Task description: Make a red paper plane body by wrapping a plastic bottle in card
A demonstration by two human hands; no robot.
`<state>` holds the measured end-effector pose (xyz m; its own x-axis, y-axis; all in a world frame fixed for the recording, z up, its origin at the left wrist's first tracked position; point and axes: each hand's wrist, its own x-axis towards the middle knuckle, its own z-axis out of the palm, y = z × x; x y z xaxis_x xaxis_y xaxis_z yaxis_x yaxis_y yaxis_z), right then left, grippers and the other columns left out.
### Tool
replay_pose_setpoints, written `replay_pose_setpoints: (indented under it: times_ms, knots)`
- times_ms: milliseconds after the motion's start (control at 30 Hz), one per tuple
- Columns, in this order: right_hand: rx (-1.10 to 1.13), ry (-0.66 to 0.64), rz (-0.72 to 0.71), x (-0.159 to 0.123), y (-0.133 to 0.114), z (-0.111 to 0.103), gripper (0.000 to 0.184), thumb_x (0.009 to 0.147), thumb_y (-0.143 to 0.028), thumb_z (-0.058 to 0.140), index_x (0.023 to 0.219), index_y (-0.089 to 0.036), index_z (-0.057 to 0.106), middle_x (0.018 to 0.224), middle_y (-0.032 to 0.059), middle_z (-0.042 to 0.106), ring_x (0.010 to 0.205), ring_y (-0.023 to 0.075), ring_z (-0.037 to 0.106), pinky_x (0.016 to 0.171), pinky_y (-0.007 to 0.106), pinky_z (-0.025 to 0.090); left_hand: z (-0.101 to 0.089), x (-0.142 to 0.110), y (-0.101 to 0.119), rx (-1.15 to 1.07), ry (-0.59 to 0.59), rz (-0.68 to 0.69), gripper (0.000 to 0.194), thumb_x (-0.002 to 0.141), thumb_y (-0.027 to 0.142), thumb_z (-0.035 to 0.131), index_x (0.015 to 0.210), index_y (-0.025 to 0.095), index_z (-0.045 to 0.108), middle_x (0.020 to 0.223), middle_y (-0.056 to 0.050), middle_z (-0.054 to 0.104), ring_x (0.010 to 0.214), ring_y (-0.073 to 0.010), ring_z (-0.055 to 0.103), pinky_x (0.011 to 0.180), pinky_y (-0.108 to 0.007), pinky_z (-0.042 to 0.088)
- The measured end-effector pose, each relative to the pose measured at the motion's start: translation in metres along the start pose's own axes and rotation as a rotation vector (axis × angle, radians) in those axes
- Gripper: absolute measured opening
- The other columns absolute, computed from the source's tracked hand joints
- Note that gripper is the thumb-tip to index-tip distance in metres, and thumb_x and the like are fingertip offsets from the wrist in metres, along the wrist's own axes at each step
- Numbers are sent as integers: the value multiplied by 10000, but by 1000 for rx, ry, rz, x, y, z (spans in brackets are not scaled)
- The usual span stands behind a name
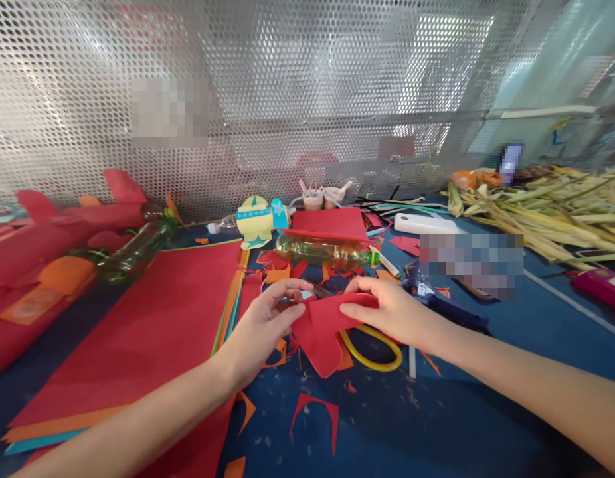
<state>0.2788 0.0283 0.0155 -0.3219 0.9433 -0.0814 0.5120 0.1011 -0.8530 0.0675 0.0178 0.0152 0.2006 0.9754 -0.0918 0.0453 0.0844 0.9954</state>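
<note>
A cut piece of red foam sheet (318,337) hangs between both hands above the blue table (437,425). My left hand (263,324) pinches its left edge with thumb and fingers closed. My right hand (387,309) grips its upper right edge, fingers curled over it. Beneath the piece lie yellow-handled scissors (374,352), partly hidden. Just beyond my hands a clear plastic bottle (325,251) with yellowish tint lies on its side under a red sheet.
Stacked red, orange and blue sheets (153,332) cover the left. Red paper-covered bottle rockets (63,226) lie far left. Red and orange scraps (315,411) litter the table. Dried palm leaves (541,206) pile at the right. A perforated metal screen (287,86) stands behind.
</note>
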Motion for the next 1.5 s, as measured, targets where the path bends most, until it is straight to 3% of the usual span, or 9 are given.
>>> replay_pose_setpoints:
  times_ms: [167, 367, 433, 700, 933, 1067, 1267, 1400, 1500]
  knots:
    - [-125, 41, -107, -4, 0, 3, 91, 798, -279, 632, 842, -215, 585, 868, 15, 639, 784, 178, 615, 692, 293, 467, -1, 2, 1, 56, -12, 27, 282, 743, 381, 674, 977, 226, 648, 893, -2, 546, 775, -159, 589, 705, -290, 499]
    - [-145, 334, -427, -7, -5, 0, 14, 873, -224, 544, 883, -224, 535, 910, 3, 660, 847, 156, 635, 792, 282, 480, -4, 5, 3, 164, 110, 144, 212, 738, 360, 671, 902, 225, 676, 934, -22, 635, 901, -184, 592, 785, -281, 466]
    - [-153, 340, -483, -8, -4, 1, 9, 887, -220, 537, 894, -225, 532, 898, 0, 663, 836, 144, 643, 778, 262, 491, -4, 5, 4, 136, 132, 153, 227, 736, 376, 675, 903, 221, 675, 971, -33, 651, 899, -192, 599, 764, -283, 470]
    - [-143, -45, -485, -13, 2, 15, 70, 877, -150, 542, 864, -216, 561, 854, -11, 686, 751, 105, 680, 717, 212, 527, -5, 8, 7, 33, 199, 161, 230, 694, 346, 719, 876, 209, 689, 930, -29, 657, 882, -182, 593, 742, -275, 479]
    - [-162, 200, -450, -13, -3, 5, 25, 903, -219, 525, 887, -227, 542, 885, -2, 670, 834, 139, 657, 768, 269, 518, -7, 10, 7, -100, 227, 177, 248, 670, 333, 756, 860, 198, 672, 920, -6, 640, 836, -150, 583, 737, -261, 488]
    - [-132, 96, -406, -11, -3, 3, 35, 920, -248, 507, 920, -242, 542, 935, 4, 661, 878, 156, 636, 818, 300, 504, -7, 11, 9, -106, 249, 178, 263, 670, 333, 755, 875, 195, 664, 925, -8, 635, 818, -153, 586, 715, -265, 495]
    - [22, 120, -347, -8, -5, 3, 60, 869, -274, 560, 853, -223, 532, 860, 7, 617, 825, 160, 600, 789, 313, 481, -7, 11, 8, -85, 232, 167, 274, 694, 359, 736, 892, 194, 645, 917, -10, 627, 790, -151, 591, 702, -264, 499]
    - [281, -105, -177, -7, -8, 5, 187, 815, -341, 610, 777, -209, 483, 885, 19, 591, 807, 157, 586, 713, 292, 473, -3, 5, 6, -21, 139, 161, 254, 756, 402, 684, 908, 208, 622, 916, -12, 617, 788, -158, 591, 701, -266, 497]
    - [282, -167, -107, -7, -11, 6, 182, 790, -297, 637, 780, -209, 479, 859, -2, 584, 787, 138, 574, 719, 275, 459, 0, 0, 7, 40, 105, 162, 210, 796, 396, 645, 912, 224, 615, 921, -7, 618, 763, -151, 583, 681, -255, 490]
